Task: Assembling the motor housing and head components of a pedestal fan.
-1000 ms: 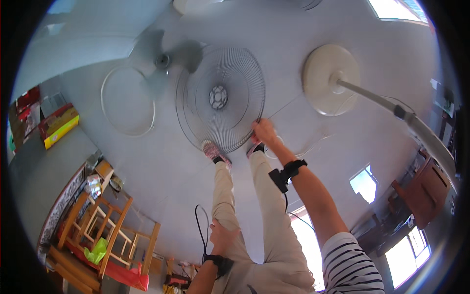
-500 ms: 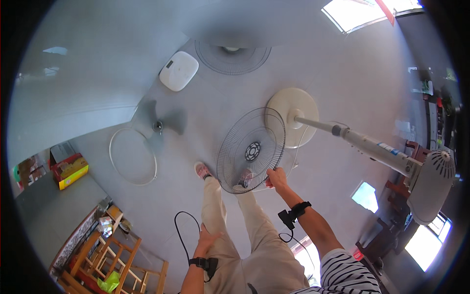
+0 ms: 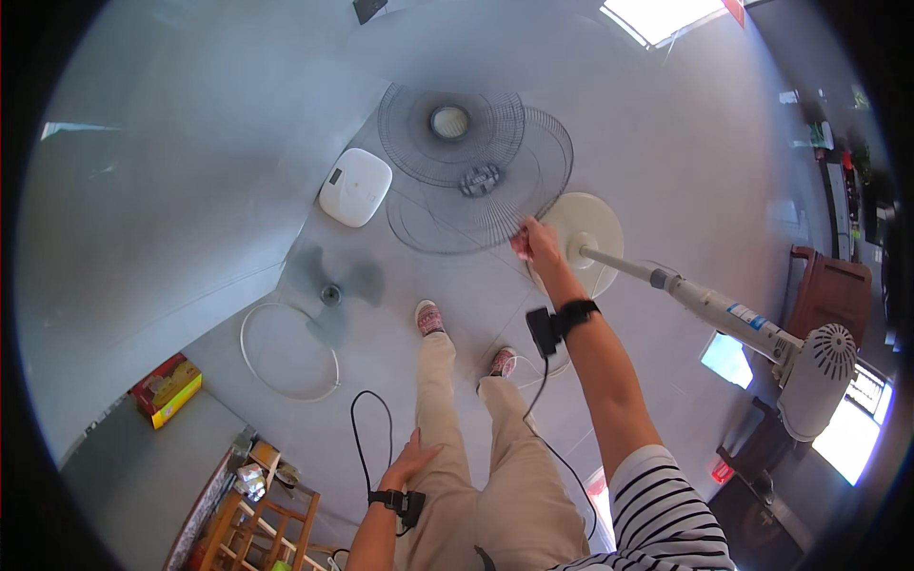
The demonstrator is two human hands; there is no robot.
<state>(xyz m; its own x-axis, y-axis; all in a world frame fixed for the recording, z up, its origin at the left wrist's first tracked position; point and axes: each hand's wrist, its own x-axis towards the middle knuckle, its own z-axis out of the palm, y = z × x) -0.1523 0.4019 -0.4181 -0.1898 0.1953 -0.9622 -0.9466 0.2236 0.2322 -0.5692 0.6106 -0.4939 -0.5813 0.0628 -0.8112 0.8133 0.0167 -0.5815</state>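
Observation:
My right hand (image 3: 535, 242) grips the rim of a round wire fan grille (image 3: 481, 181), its fingers closed on the edge. The grille reaches out ahead of me and partly overlaps a second wire grille (image 3: 409, 138), which has a round hole in its middle. Whether the two touch, I cannot tell. My left hand (image 3: 413, 461) holds nothing and rests on my left leg with its fingers stretched out. Right of the held grille stands the pedestal fan's round cream base (image 3: 602, 224); its pole (image 3: 700, 297) leads to a bare motor head (image 3: 821, 376).
Left of my feet lie a grey fan blade (image 3: 352, 281) and a pale ring (image 3: 246, 352). A white bathroom scale (image 3: 357, 190) is near the left wall. Wooden stools (image 3: 267, 528) and a red-yellow box (image 3: 169, 388) are at the left, dark wooden furniture (image 3: 828, 290) at the right.
My right hand has carried the grille forward, away from my legs, toward the second grille. My left hand stays on my leg. The view has shifted a little.

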